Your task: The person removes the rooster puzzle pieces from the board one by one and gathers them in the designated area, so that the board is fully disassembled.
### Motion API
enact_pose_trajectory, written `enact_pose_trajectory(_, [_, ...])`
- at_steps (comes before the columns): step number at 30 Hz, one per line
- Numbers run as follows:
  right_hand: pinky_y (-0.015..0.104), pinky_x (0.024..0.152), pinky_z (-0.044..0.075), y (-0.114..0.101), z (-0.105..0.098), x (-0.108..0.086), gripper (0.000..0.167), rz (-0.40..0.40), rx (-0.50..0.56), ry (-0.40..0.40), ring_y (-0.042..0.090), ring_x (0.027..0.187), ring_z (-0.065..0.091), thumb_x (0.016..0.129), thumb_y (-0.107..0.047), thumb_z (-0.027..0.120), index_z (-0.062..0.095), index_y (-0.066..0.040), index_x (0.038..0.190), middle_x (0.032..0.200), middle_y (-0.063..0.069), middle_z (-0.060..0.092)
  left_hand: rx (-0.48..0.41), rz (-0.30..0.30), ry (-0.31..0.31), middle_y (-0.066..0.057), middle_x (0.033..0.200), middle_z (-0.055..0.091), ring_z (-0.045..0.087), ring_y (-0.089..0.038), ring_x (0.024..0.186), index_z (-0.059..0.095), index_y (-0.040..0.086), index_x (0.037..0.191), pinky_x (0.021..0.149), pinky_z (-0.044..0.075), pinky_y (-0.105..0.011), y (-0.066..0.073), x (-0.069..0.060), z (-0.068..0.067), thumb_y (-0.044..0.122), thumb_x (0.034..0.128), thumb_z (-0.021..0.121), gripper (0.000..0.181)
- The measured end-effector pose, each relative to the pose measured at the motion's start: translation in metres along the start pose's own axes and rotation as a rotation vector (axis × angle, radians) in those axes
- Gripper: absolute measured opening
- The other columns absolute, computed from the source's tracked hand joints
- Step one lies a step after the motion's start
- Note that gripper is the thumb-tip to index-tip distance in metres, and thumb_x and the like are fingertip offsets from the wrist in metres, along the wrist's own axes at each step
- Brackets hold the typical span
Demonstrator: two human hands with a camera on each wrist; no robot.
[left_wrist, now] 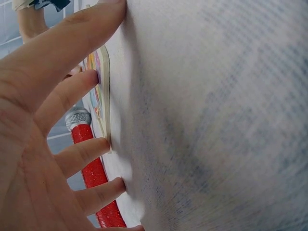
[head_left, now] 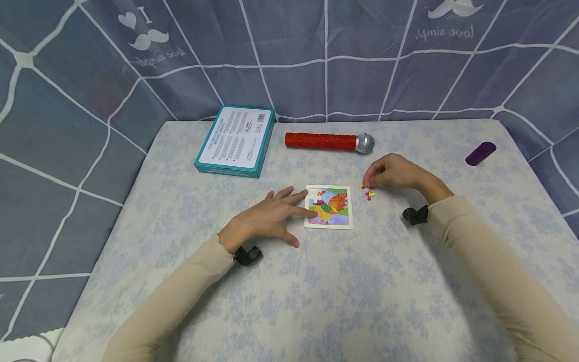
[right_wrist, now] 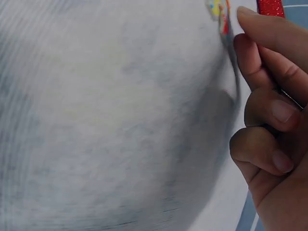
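Note:
My left hand point(head_left: 273, 213) spreads its fingers beside and over a square jigsaw puzzle point(head_left: 328, 226) showing a rooster in a pale frame. In the left wrist view its index finger point(left_wrist: 72, 98) reaches onto the puzzle, and another fingertip is at the frame's edge. A pale bare patch shows in the puzzle's upper left. My right hand point(head_left: 395, 171) is at a small colourful puzzle piece point(head_left: 369, 193) on the table, right of the frame. In the right wrist view its thumb and index tip stand apart beside the piece point(right_wrist: 215, 8), while the other fingers curl.
Behind the puzzle lies a red glittery microphone point(head_left: 321, 141) with a silver head. A teal-edged box point(head_left: 237, 138) lies at the back left. A purple cylinder point(head_left: 481, 153) lies at the far right. A grey-blue checked curtain point(head_left: 298, 85) borders the table point(head_left: 316, 301).

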State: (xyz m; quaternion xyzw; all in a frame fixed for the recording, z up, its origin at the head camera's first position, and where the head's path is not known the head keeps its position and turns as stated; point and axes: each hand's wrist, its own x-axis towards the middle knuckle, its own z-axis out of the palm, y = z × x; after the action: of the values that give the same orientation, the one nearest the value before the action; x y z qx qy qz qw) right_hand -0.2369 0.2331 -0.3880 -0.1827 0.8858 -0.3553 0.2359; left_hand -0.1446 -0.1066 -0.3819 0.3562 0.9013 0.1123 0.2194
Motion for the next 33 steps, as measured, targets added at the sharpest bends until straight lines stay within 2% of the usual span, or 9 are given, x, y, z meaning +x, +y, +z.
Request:
enact_pose_trajectory(7, [0.033, 0.071, 0.04, -0.019, 0.002, 0.008, 0.016, -0.019, 0.049, 0.027, 0.02, 0.08, 0.05, 0.087, -0.015, 0.075, 0.076, -0.006, 0.1, 0.092, 0.006, 0.072, -0.002, -0.003, -0.001, -0.006, 0.164, 0.016, 0.007, -0.04, 0.149, 0.052, 0.035, 0.144, 0.108, 0.013, -0.071, -0.001, 0.0, -0.002, 0.049, 0.0718, 0.085, 0.081])
enact_pose_trajectory(11, [0.031, 0.066, 0.041, -0.031, 0.013, 0.017, 0.018, -0.054, 0.037, -0.005, 0.018, 0.073, 0.049, 0.085, -0.011, 0.074, 0.076, -0.007, 0.103, 0.09, 0.005, 0.069, -0.003, -0.004, -0.001, -0.007, 0.164, 0.016, 0.006, -0.04, 0.148, 0.052, 0.035, 0.144, 0.109, 0.013, -0.071, -0.001, 0.0, -0.002, 0.05, 0.0719, 0.084, 0.08])
enact_pose_trajectory(16, [0.03, 0.062, 0.041, -0.048, 0.029, 0.026, 0.027, -0.142, 0.023, -0.073, 0.021, 0.069, 0.051, 0.082, -0.009, 0.076, 0.075, -0.008, 0.109, 0.096, 0.007, 0.065, -0.007, -0.004, -0.01, -0.007, 0.164, 0.015, 0.005, -0.04, 0.148, 0.051, 0.035, 0.144, 0.109, 0.013, -0.07, 0.0, 0.001, -0.002, 0.05, 0.0726, 0.084, 0.08])
enact_pose_trajectory(20, [0.032, 0.068, 0.043, -0.055, 0.039, 0.032, 0.031, -0.2, -0.007, -0.119, 0.022, 0.076, 0.052, 0.082, -0.01, 0.078, 0.074, -0.008, 0.112, 0.101, 0.009, 0.064, -0.015, 0.0, -0.015, -0.007, 0.164, 0.015, 0.005, -0.04, 0.148, 0.051, 0.035, 0.144, 0.109, 0.012, -0.07, 0.0, 0.001, -0.002, 0.05, 0.0731, 0.083, 0.08])
enact_pose_trajectory(24, [0.035, 0.075, 0.045, -0.06, 0.043, 0.033, 0.032, -0.22, -0.022, -0.141, 0.023, 0.085, 0.054, 0.081, -0.01, 0.079, 0.074, -0.008, 0.113, 0.101, 0.009, 0.064, -0.01, 0.003, -0.016, -0.007, 0.164, 0.015, 0.005, -0.041, 0.148, 0.051, 0.035, 0.144, 0.109, 0.013, -0.071, 0.001, 0.002, -0.002, 0.051, 0.0732, 0.083, 0.08])
enact_pose_trajectory(33, [0.034, 0.072, 0.046, -0.062, 0.046, 0.033, 0.032, -0.221, -0.051, -0.142, 0.021, 0.082, 0.055, 0.08, -0.007, 0.079, 0.075, -0.009, 0.111, 0.1, 0.006, 0.065, 0.002, 0.002, -0.011, -0.007, 0.164, 0.015, 0.006, -0.041, 0.148, 0.051, 0.036, 0.144, 0.108, 0.013, -0.071, -0.001, 0.001, -0.001, 0.052, 0.073, 0.083, 0.079])
